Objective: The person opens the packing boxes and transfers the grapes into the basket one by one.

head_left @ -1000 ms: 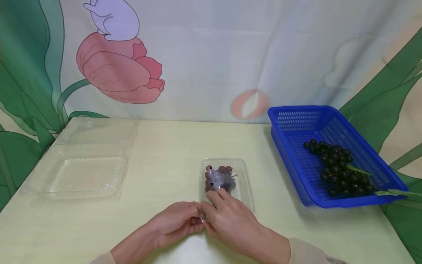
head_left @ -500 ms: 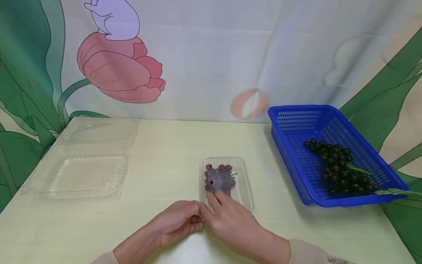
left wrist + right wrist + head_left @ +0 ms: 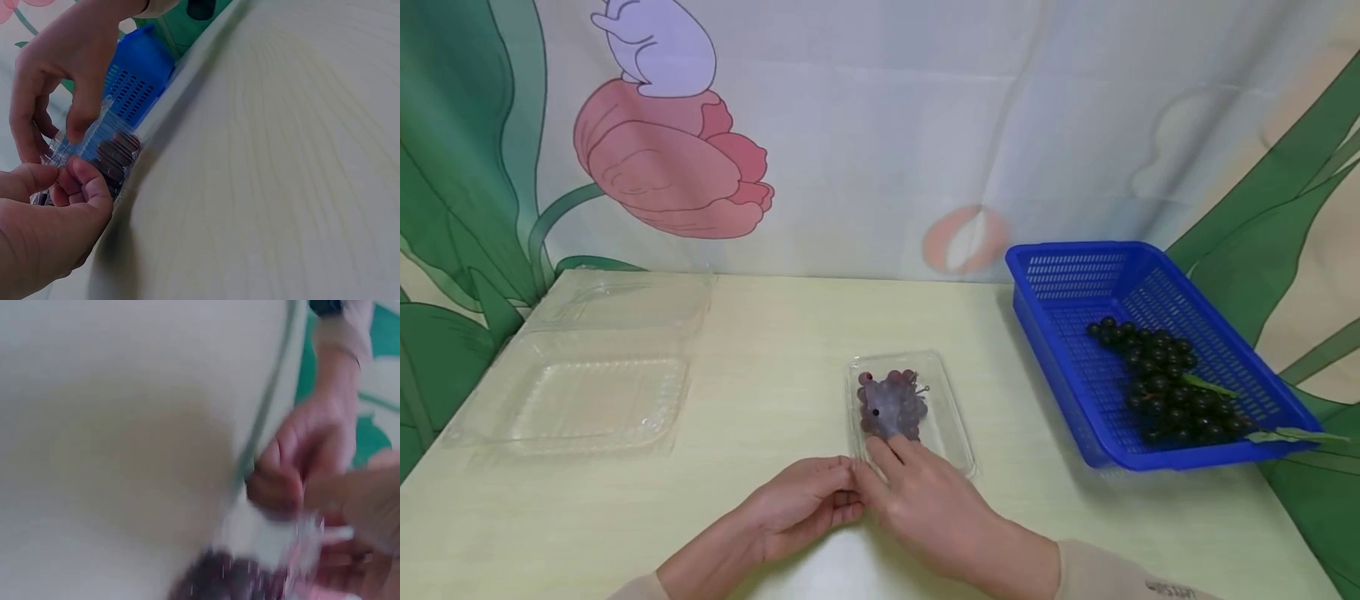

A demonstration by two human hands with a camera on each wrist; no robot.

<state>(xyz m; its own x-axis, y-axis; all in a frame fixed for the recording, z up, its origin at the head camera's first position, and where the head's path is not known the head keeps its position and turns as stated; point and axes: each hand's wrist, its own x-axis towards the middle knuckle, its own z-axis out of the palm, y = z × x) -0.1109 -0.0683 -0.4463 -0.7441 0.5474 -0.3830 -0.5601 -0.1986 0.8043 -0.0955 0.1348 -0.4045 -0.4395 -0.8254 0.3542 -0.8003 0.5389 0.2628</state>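
A small clear plastic box point(image 3: 951, 417) with purple-red grapes point(image 3: 891, 404) inside lies at the middle front of the table. My left hand point(image 3: 797, 508) pinches the box's near left corner between thumb and curled fingers. From the right, my right hand point(image 3: 932, 508) grips the near edge, its fingers over the clear plastic. In the left wrist view, both the left hand point(image 3: 56, 219) and the right hand point(image 3: 62, 75) meet at the box's edge beside the grapes point(image 3: 115, 156). The right wrist view is blurred; grapes point(image 3: 225, 578) show below the left hand point(image 3: 300, 456).
A blue basket point(image 3: 1052, 367) with dark grapes point(image 3: 1165, 383) and a green leaf stands on the right of the table. On the left lies a larger clear plastic container point(image 3: 602, 404), its lid point(image 3: 625, 300) folded open behind it. A printed curtain point(image 3: 865, 150) hangs behind the table.
The far end of the small box has swung slightly to the left, with the grapes in it. Both hands remain at its near edge, and the right fingers have shifted a little.
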